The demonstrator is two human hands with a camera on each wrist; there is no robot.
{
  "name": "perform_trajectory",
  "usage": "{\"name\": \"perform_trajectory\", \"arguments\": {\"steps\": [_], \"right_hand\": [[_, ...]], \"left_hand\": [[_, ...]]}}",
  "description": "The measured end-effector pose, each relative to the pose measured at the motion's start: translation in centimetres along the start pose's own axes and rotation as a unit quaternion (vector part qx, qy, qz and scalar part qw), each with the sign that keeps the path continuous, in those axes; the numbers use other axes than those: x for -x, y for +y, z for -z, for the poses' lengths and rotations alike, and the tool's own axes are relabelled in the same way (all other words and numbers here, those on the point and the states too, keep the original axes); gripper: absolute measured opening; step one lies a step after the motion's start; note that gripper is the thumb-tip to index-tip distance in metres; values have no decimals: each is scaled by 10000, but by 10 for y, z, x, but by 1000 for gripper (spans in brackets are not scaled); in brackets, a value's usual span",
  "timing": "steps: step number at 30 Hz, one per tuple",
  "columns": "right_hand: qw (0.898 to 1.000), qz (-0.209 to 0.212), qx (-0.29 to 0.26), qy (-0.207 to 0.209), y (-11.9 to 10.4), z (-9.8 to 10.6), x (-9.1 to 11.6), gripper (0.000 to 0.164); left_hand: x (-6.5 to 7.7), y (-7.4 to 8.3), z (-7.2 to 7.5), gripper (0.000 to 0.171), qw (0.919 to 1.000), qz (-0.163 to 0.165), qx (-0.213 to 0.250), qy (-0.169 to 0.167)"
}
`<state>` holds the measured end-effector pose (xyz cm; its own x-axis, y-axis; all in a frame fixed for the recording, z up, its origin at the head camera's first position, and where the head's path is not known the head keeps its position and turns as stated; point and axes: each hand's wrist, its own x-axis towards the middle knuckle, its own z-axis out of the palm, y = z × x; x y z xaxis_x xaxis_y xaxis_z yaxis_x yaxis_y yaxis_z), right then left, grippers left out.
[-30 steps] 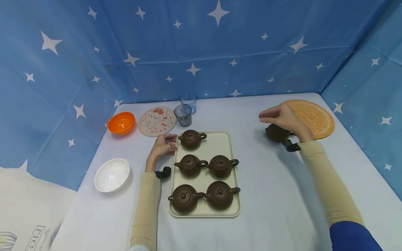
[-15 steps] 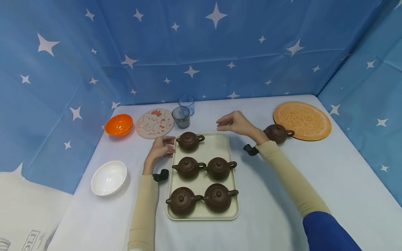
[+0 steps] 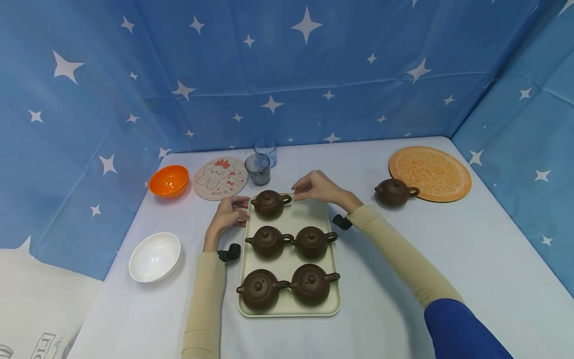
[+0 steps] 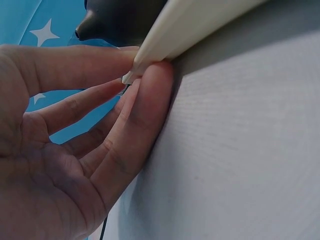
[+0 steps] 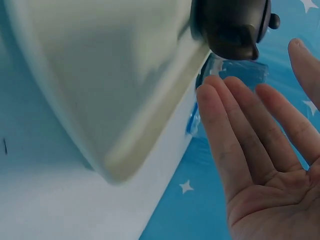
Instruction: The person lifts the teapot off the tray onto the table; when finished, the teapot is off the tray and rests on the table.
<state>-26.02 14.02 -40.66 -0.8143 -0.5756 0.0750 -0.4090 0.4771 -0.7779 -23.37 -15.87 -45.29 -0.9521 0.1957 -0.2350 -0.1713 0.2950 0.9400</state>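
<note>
Pinching the left rim of the cream tray [image 3: 305, 212] with the fingers of the left hand [image 3: 227, 214]. Holding the fingers of the right hand [image 3: 319, 188] mostly straight and a bit spread by the far rim, with nothing in the grasp. Touching that rim or not: cannot tell.

At the back, a blue star curtain [image 3: 233, 65]. Below, the white desk [image 3: 484, 239]. On the desk, the cream tray, flat, with five brown teapots on top. Far right, a round orange-slice mat [image 3: 430, 172]. Far left, a round bunny mat [image 3: 219, 178], and closer, a white bowl [image 3: 155, 257]. At the tray's near end, a big left teapot [image 3: 261, 290] and a big right teapot [image 3: 311, 284]. Beside the bunny mat, an orange bowl [image 3: 169, 180]. In the middle row, a medium left teapot [image 3: 269, 243] and a medium right teapot [image 3: 311, 243]. In the far left corner, a small corner teapot [image 3: 268, 204]. Off the tray, near the orange-slice mat, a lone teapot [image 3: 392, 193]. Behind the tray, a smoky glass [image 3: 257, 169] and a blue glass [image 3: 265, 147].

Could slide the teapots by lifting only the left rim. Could shake lids loose by jerking. Could knock the small corner teapot by bumping its handle with the right fingers. Could tip the smoky glass by shoving the tray back.
</note>
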Motion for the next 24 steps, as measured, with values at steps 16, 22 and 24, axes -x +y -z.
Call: {"name": "perform_trajectory", "arguments": {"steps": [16,22,24], "right_hand": [[9996,46,203,-215,0,-13,-9,23],[9994,52,190,-283,1,-17,-17,22],[9993,70,179,-316,1,-20,-20,22]], "left_hand": [[1,0,-1,60,10000,-32,-71,53],[0,0,0,60,10000,-35,-46,79],[0,0,0,60,10000,-23,-31,84]]}}
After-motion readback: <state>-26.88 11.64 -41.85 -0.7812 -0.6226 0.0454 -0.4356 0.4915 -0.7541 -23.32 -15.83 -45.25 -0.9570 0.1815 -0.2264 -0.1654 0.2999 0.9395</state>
